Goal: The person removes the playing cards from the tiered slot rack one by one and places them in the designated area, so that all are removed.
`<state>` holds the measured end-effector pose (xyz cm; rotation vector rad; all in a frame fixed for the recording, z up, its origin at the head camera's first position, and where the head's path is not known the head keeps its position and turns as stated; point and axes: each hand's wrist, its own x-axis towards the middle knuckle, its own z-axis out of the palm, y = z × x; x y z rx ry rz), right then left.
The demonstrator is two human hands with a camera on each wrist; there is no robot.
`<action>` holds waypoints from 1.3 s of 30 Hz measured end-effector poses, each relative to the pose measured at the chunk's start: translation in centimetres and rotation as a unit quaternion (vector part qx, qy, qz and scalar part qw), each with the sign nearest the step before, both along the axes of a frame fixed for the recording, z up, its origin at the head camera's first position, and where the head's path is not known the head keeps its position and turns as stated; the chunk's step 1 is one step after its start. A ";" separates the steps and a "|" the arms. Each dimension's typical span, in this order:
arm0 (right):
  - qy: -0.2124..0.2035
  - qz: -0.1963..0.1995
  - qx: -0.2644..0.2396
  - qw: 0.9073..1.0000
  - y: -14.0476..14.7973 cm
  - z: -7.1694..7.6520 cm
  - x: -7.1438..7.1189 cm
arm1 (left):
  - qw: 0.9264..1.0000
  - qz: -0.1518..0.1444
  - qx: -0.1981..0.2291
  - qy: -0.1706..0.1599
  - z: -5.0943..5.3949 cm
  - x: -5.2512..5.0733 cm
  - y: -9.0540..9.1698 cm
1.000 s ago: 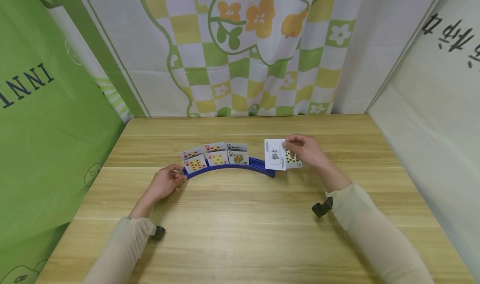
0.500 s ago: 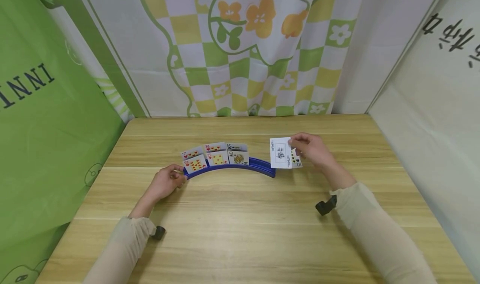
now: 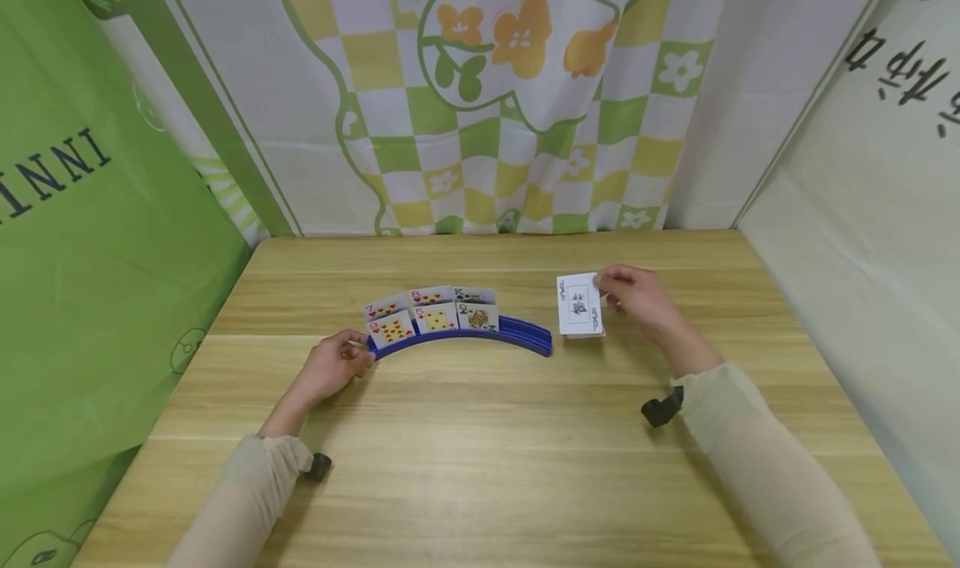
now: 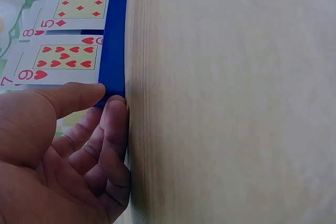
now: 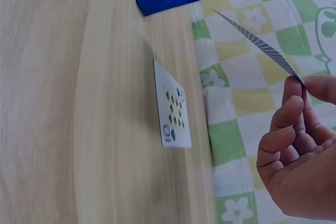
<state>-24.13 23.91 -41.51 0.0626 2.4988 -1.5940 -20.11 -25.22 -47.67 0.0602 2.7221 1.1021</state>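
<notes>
Wooden table; left hand grips blue rack at nine o'clock, right hand pinches white card at two-o'clock corner: looks featherlight, bendy, likely slick; edge hold best!

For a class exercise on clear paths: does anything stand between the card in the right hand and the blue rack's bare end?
Nothing visible: in the head view only tabletop separates the card in the right hand from the blue rack. The right wrist view shows the ten off to one side.
</notes>
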 end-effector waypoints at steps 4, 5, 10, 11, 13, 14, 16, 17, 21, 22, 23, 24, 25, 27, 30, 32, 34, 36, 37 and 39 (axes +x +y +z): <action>0.006 -0.009 0.008 1.000 0.7 -0.2 -0.2 | 1.000 0.000 0.003 -0.002 -0.1 0.1 0.1; 0.006 -0.011 0.010 1.000 0.8 -0.2 -0.2 | 1.000 0.001 0.004 -0.001 0.0 0.1 0.1; -0.004 -0.019 0.014 1.000 1.5 -0.5 -0.5 | 1.000 -0.001 0.005 0.003 0.0 0.0 0.1; -0.006 -0.021 0.015 1.000 1.7 -0.6 -0.6 | 1.000 -0.001 0.005 0.002 0.0 0.0 0.0; -0.011 -0.026 0.017 0.999 2.0 -0.7 -0.8 | 1.000 -0.001 0.006 0.002 0.0 0.0 0.0; -0.013 -0.028 0.017 0.999 2.1 -0.8 -0.8 | 1.000 -0.001 0.006 0.002 -0.1 0.0 0.0; -0.016 -0.034 0.017 0.999 2.4 -1.0 -1.0 | 1.000 0.000 0.006 0.001 0.0 0.0 0.0; -0.018 -0.036 0.015 0.999 2.6 -1.1 -1.0 | 1.000 0.000 0.006 0.001 -0.1 0.0 0.0; -0.022 -0.044 0.018 0.999 3.1 -1.3 -1.2 | 1.000 0.002 0.005 0.000 -0.1 -0.1 0.0; -0.024 -0.046 0.018 0.998 3.2 -1.4 -1.2 | 1.000 0.003 0.005 0.000 -0.1 0.0 0.1; -0.025 -0.047 0.021 0.998 3.3 -1.4 -1.3 | 1.000 0.004 0.004 -0.001 -0.1 0.0 0.1; -0.027 -0.048 0.023 0.998 3.4 -1.5 -1.3 | 1.000 0.005 0.004 -0.001 -0.1 0.0 0.1; -0.031 -0.049 0.023 0.998 3.5 -1.6 -1.4 | 1.000 0.006 0.004 -0.002 -0.1 0.0 0.1; -0.037 -0.051 0.025 0.998 3.7 -1.8 -1.5 | 1.000 0.007 0.003 -0.002 -0.1 0.0 0.0; -0.043 -0.054 0.034 0.997 4.1 -2.1 -1.7 | 1.000 0.004 0.004 0.001 -0.2 0.0 0.0; -0.042 -0.056 0.043 0.997 4.3 -2.3 -1.9 | 1.000 0.001 0.004 0.003 -0.3 0.0 0.0; -0.040 -0.058 0.050 0.996 4.5 -2.5 -2.0 | 1.000 -0.001 0.004 0.006 -0.3 0.0 0.0; -0.039 -0.060 0.055 0.996 4.6 -2.7 -2.2 | 1.000 -0.001 0.002 0.006 -0.3 0.0 0.0; -0.039 -0.060 0.056 0.996 4.7 -2.8 -2.3 | 1.000 0.000 0.002 0.006 -0.3 0.0 0.0; -0.041 -0.062 0.056 0.996 4.9 -3.1 -2.4 | 1.000 0.003 0.003 0.005 -0.3 0.0 0.0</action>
